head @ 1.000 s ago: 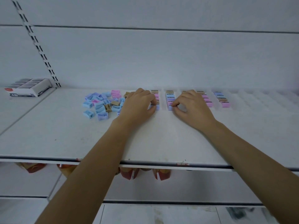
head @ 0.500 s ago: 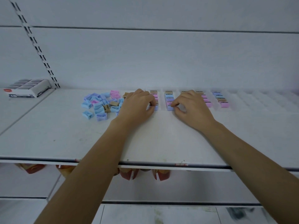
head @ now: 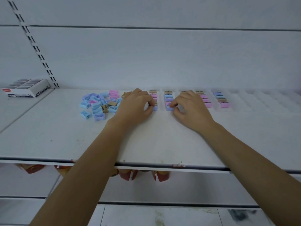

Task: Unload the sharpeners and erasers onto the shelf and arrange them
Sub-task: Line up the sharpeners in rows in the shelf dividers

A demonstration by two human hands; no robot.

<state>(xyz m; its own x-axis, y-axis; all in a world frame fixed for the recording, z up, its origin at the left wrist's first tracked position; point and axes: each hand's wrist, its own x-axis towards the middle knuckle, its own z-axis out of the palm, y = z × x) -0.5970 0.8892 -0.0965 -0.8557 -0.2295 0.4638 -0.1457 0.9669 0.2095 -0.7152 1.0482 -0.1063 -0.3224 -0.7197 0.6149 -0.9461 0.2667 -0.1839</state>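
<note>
left hand [head: 135,106] – pinching blue plastic sharpener [head: 155,108] fronting a row | right hand [head: 190,108] – pinching next row's front blue sharpener [head: 169,108] | pastel sharpener pile [head: 99,105] near back edge of white shelf [head: 65,136]

Shelf [head: 48,136]: loose sharpener pile [head: 97,105] left of centre, near the back edge. To its right, sharpener rows [head: 169,100] run front-to-back (left hand [head: 135,106], right hand [head: 190,110] at front ends of two neighbouring rows). Eraser box [head: 27,90] far left, back edge.

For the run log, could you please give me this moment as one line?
left hand: pinches left row's front sharpener | right hand: pinches next row's front sharpener | loose sharpeners: heaped left
</note>
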